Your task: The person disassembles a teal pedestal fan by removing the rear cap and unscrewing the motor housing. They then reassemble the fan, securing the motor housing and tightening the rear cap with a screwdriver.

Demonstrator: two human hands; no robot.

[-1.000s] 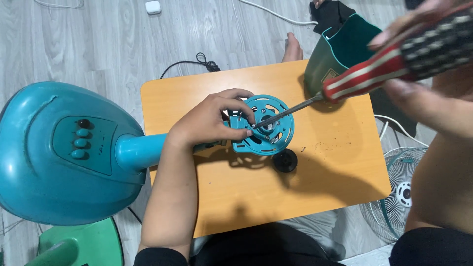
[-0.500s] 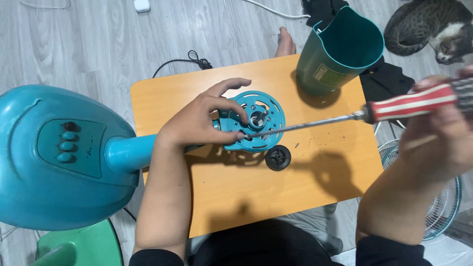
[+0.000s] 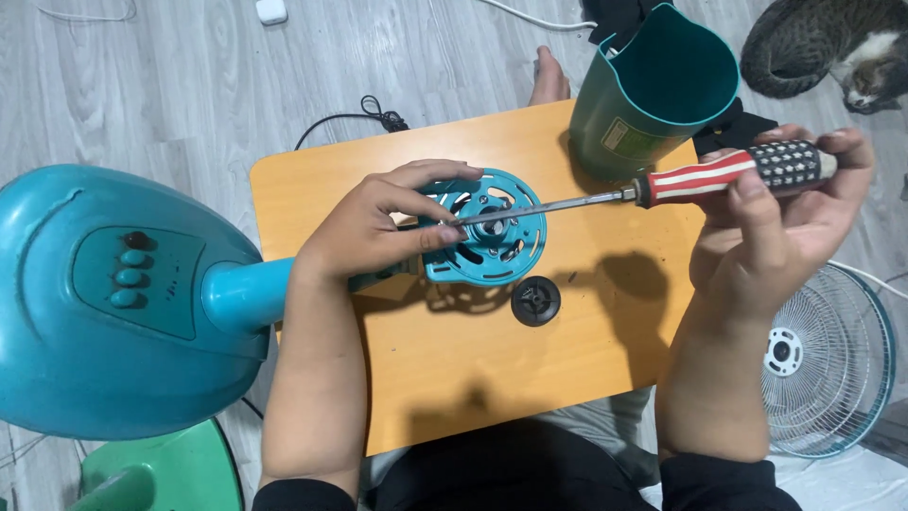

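My left hand point(image 3: 383, 227) grips the round teal fan motor housing point(image 3: 492, 241), which lies on its side on an orange table point(image 3: 454, 378). My right hand point(image 3: 785, 218) holds a screwdriver point(image 3: 662, 185) with a red-and-white striped handle. Its shaft reaches left and its tip meets the centre of the housing. A black round nut point(image 3: 535, 301) lies on the table just below the housing. The teal fan stem joins the big teal fan base point(image 3: 104, 303) at the left.
A dark green fan motor cover point(image 3: 657, 90) stands upright at the table's back right corner. A white wire fan grille point(image 3: 828, 360) lies on the floor at the right. A cat point(image 3: 823, 43) lies top right. A black cord point(image 3: 374, 114) and a green stool point(image 3: 161, 468) are nearby.
My right hand with the screwdriver has dropped lower and pulled back to the right. The left hand stays on the housing. The view has shifted, showing the cat.
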